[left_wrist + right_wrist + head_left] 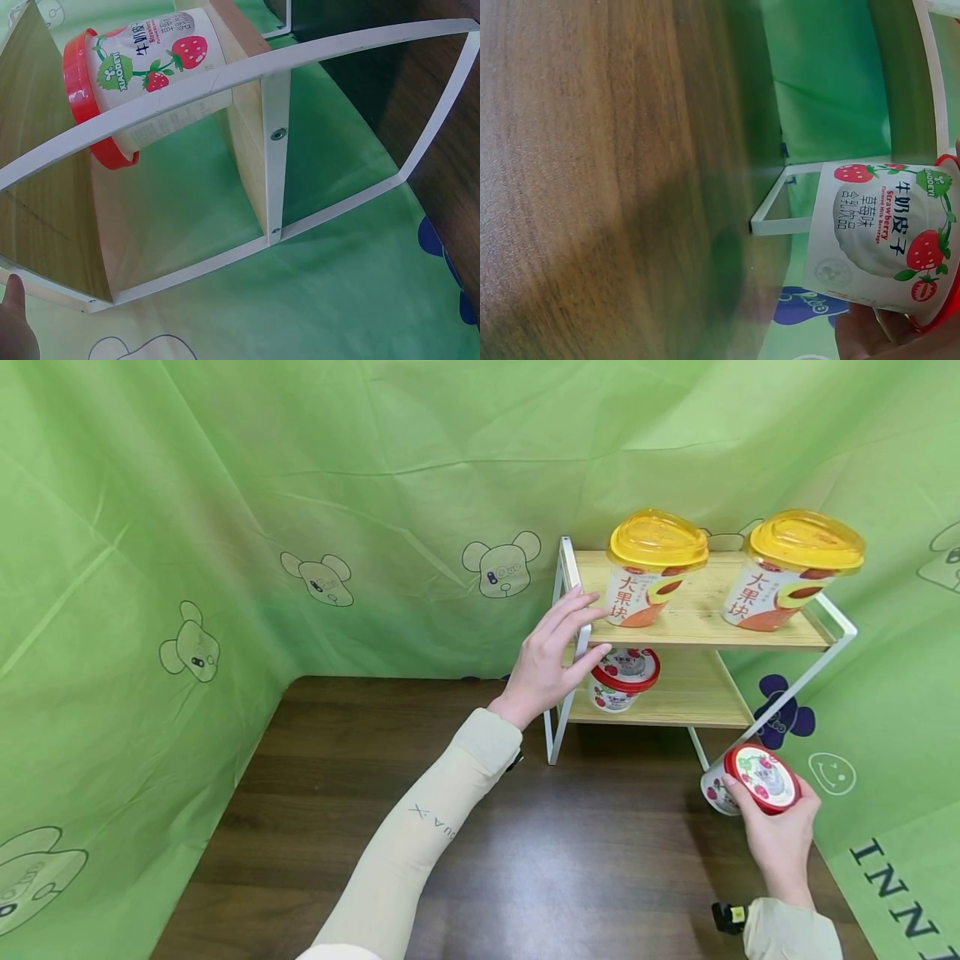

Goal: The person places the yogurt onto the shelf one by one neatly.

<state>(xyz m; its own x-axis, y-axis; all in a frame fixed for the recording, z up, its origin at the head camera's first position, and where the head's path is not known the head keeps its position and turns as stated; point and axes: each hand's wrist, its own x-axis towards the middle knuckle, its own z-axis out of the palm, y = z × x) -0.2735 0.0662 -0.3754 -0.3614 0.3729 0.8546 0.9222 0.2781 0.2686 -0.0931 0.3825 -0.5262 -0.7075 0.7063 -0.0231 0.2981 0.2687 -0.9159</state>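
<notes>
My right hand [783, 839] grips a white strawberry milk drink cup [722, 789] with a red lid, tilted, by the shelf's front right leg. The right wrist view shows the cup's printed side [881, 232] and some fingers [862, 334]. My left hand [546, 656], fingers extended, is at the upper left side of the two-tier shelf [675, 639]; whether it presses the frame I cannot tell. Another red-lidded strawberry cup [615, 697] stands at the left of the lower tier. On the upper tier are two yellow-lidded fruit cups, one left [637, 597], one right [768, 597].
The shelf has a white metal frame [277, 150] and wooden boards, and stands on a dark brown wooden table [360, 810]. A green cloth [375, 527] with bear drawings hangs behind and at both sides.
</notes>
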